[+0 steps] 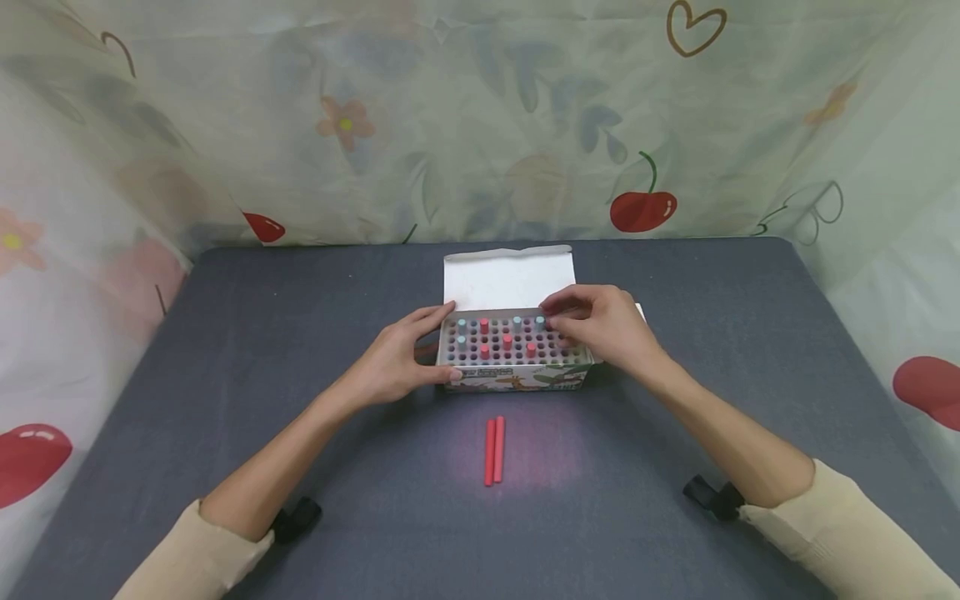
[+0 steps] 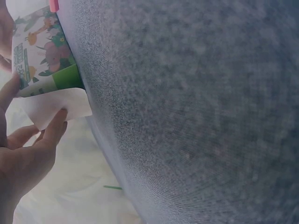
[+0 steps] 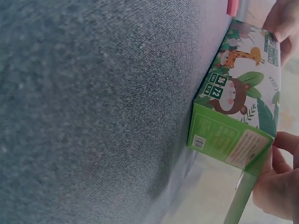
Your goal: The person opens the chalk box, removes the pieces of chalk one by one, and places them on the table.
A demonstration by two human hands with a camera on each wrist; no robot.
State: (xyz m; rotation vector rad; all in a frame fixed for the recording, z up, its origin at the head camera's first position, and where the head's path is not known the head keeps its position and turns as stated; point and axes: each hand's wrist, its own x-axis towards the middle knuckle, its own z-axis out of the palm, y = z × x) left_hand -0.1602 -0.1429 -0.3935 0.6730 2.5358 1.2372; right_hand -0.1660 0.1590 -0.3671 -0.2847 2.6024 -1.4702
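An open box with animal pictures stands on the table, its holed white tray holding several upright red and light-blue sticks. My left hand grips the box's left end, thumb at the front edge and forefinger at the back corner. In the left wrist view, fingers of the left hand touch a white side flap. My right hand is over the tray's back right, its bent thumb and forefinger beside a light-blue stick. Whether those fingertips pinch a stick is hidden.
Two red sticks lie side by side on the dark grey tabletop in front of the box. The white lid stands raised behind the tray. A patterned curtain hangs along the table's back edge.
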